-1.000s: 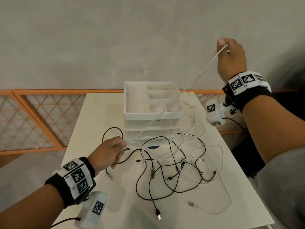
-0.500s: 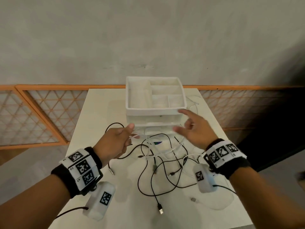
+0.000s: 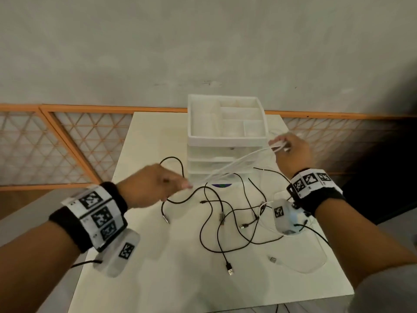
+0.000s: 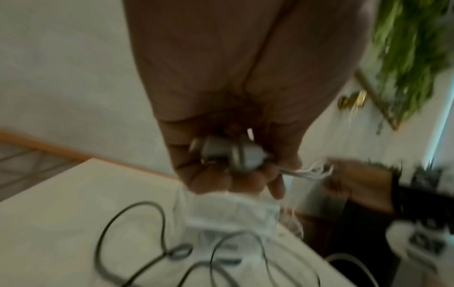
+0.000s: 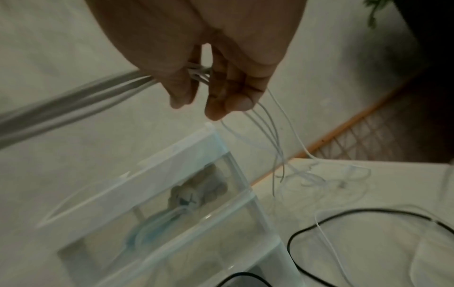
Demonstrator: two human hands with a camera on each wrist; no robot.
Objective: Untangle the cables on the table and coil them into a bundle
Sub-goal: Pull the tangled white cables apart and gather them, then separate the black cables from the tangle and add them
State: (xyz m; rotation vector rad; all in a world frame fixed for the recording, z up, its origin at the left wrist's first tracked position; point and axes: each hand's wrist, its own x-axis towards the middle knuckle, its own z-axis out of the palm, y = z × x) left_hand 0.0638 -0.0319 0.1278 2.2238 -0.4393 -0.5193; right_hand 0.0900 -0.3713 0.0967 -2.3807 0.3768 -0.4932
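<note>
Strands of a white cable (image 3: 237,162) stretch between my hands, crossing the front of the drawer unit. My left hand (image 3: 155,187) pinches one end of the strands at table centre-left; in the left wrist view its fingers (image 4: 236,180) are curled round a bunch of cable. My right hand (image 3: 291,152) grips the other end beside the drawer unit, and loose white cable loops (image 5: 272,132) hang from its fingers down to the table. Several black cables (image 3: 225,213) lie tangled on the white table (image 3: 158,279) between my forearms.
A white plastic drawer unit (image 3: 225,136) with an open compartment tray on top stands at the table's back centre. An orange lattice railing (image 3: 67,143) runs behind the table. A loose white USB cable (image 3: 297,265) curls near the table's front right.
My right hand came down from high up to the table, met my left hand, then pulled back right beside the drawers with more white cable. The left hand stayed near table centre-left.
</note>
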